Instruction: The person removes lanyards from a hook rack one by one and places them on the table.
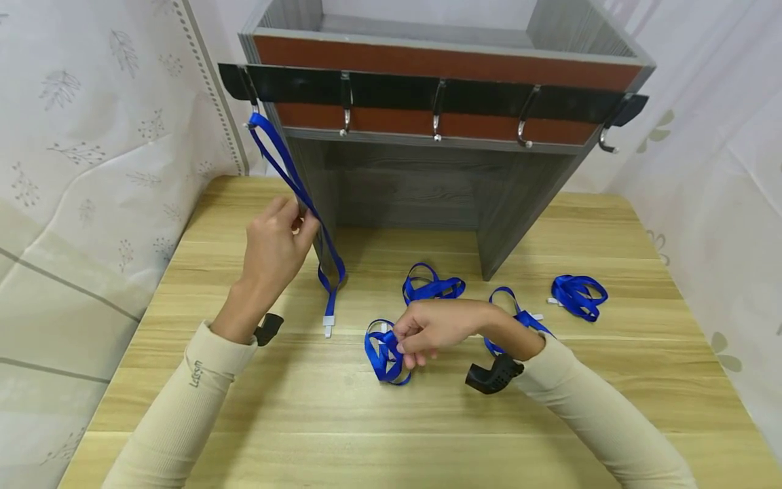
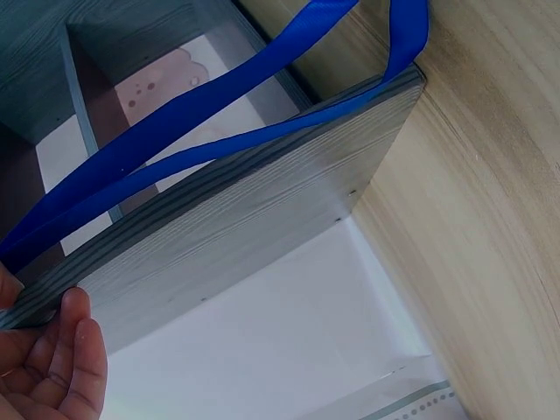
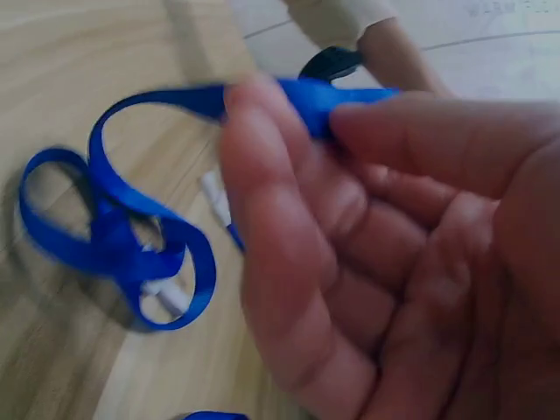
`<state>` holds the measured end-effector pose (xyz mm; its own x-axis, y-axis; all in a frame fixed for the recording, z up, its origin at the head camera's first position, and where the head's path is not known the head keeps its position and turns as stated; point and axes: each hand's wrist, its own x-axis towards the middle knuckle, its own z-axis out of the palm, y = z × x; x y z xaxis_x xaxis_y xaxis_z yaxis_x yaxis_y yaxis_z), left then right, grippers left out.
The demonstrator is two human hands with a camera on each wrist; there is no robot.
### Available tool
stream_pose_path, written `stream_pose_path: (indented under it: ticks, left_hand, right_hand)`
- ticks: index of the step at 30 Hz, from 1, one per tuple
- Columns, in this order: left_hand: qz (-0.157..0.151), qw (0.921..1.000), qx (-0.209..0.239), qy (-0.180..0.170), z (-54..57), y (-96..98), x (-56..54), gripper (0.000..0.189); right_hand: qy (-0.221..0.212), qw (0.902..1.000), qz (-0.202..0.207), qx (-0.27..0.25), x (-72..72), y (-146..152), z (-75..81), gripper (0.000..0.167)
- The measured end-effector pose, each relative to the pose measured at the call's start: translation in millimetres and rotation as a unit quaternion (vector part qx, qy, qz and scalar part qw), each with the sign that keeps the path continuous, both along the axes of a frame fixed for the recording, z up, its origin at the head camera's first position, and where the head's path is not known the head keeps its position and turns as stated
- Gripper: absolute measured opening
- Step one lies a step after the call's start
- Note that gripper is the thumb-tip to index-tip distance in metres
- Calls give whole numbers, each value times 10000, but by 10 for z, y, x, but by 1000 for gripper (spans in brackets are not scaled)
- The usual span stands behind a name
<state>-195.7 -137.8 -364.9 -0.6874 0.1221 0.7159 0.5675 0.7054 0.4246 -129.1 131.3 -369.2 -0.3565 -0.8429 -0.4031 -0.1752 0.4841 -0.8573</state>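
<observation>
A blue lanyard (image 1: pixel 332 302) hangs in a long loop from the leftmost hook, its white clip (image 1: pixel 328 321) at the bottom. My left hand (image 1: pixel 271 238) pinches its straps partway down, beside the grey side panel (image 2: pixel 254 219). In the left wrist view, the thumb is near the straps and the other fingers are on the panel's outer side. My right hand (image 1: pixel 436 329) pinches the band of another blue lanyard (image 3: pixel 306 101) between thumb and index finger. The rest of that lanyard's coil lies below, over the wooden table.
A grey wooden stand (image 1: pixel 403 183) carries a black bar (image 1: pixel 391 90) with several metal hooks. More coiled blue lanyards lie behind my right hand (image 1: pixel 436 290), under its wrist (image 1: pixel 528 320) and farther right (image 1: pixel 580 295). Patterned white cloth (image 1: pixel 91 156) surrounds the table.
</observation>
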Motion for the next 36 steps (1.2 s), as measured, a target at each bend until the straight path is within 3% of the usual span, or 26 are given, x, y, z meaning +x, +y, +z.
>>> stream_pose_path:
  ticks: [3,6,12,18,20,22,25,31,36]
  left_hand:
    - [-2,10000,-23,-40,6,-1,4,22]
    - [-12,9999,-53,-89,11,-2,10,21]
    - [-28,9999,-48,-114,20,-2,13,20]
    - [-75,9999,-32,-111,22,2,18,19]
    - [-71,9999,-40,-113,23,0,21,20]
    - [-59,9999,-42,-112,25,-2,24,20]
    - [-35,9999,-47,-102,25,-2,26,20]
    - [-15,10000,-59,-74,23,-1,25,21]
    - [-17,10000,-57,-79,20,0,22,21]
  right_hand:
    - [726,9968,-204,264,-17,-33,-76,22]
    - [1775,9803,-443,748,-10,-105,-131,20]
    - [3209,9338,-509,1500,53,-290,-287,26]
    - [4536,8727,103,1802,100,-403,-505,13]
    - [4835,8554,257,1839,107,-417,-551,8]
    - [5035,8441,319,1813,107,-421,-569,9]
    - [5087,8439,245,1684,97,-412,-543,10]
    - [4743,8695,-42,1382,49,-357,-433,17]
    - [4581,8805,-306,1177,-5,-313,-354,16]
